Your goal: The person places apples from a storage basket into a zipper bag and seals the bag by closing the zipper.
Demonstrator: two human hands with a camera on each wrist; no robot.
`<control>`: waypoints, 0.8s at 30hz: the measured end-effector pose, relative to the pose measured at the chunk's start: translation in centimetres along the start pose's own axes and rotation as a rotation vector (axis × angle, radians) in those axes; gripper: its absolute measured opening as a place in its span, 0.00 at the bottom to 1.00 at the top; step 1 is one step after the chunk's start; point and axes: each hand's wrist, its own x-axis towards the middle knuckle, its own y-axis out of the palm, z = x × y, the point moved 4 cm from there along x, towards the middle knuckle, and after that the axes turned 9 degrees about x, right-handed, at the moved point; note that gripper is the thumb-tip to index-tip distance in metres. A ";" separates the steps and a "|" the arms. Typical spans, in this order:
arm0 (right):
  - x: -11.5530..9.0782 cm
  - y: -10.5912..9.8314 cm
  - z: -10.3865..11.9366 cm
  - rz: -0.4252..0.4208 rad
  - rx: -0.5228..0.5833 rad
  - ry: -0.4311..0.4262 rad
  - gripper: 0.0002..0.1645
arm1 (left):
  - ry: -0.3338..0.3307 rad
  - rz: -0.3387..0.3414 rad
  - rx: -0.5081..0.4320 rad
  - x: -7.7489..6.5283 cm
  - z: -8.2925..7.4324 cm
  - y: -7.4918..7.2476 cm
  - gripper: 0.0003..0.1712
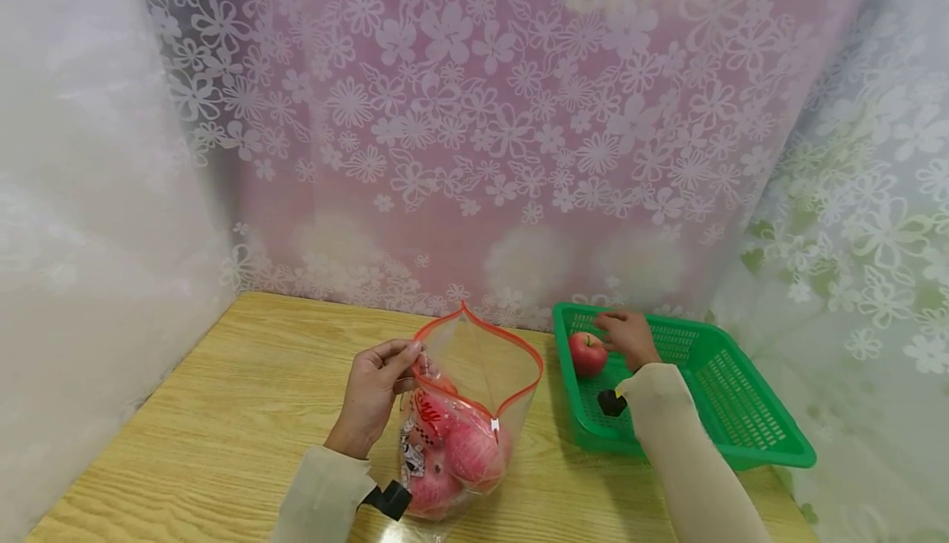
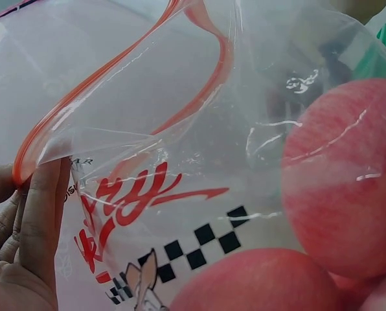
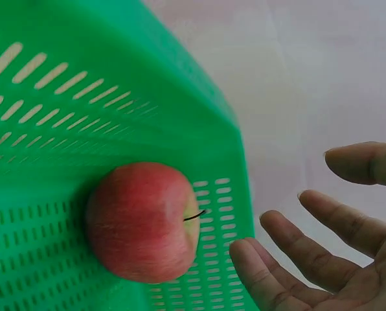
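My left hand [image 1: 372, 395] pinches the red-edged rim of a clear zip bag [image 1: 511, 345] between thumb and fingers, and the bag's mouth stands wide. Inside it lie several red apples [image 1: 474, 448], seen close through the printed plastic [image 2: 199, 249] in the left wrist view. Over the far left part of a green basket [image 1: 741, 452] is my right hand [image 1: 630, 337], its fingers spread and holding nothing. One red apple [image 3: 144, 223] with a dark stem sits in the basket's corner, a short gap from the fingertips [image 3: 248, 259] in the right wrist view.
A wood-grain table [image 1: 222, 419] carries the bag and the basket. Behind it hangs a pink floral sheet [image 1: 474, 156], with pale sheets at the left [image 1: 89, 197] and right [image 1: 867, 279]. The slotted basket stands near the right-hand sheet.
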 end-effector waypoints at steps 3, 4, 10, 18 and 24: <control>0.3 -0.2 -0.7 -0.021 0.038 0.049 0.32 | 0.002 0.000 0.001 0.0 0.0 0.0 0.09; 0.4 -0.2 -0.9 -0.027 0.044 0.060 0.31 | 0.001 0.000 0.001 0.0 0.0 0.0 0.09; 1.0 -0.5 -2.1 -0.071 0.030 0.091 0.31 | -0.003 -0.003 -0.003 0.0 0.0 0.0 0.09; 1.7 -0.5 -3.4 -0.071 0.059 0.162 0.35 | 0.002 0.009 -0.003 0.0 0.0 0.0 0.10; 2.3 -0.8 -5.1 -0.102 0.096 0.243 0.41 | 0.006 0.012 0.003 0.0 0.0 0.0 0.10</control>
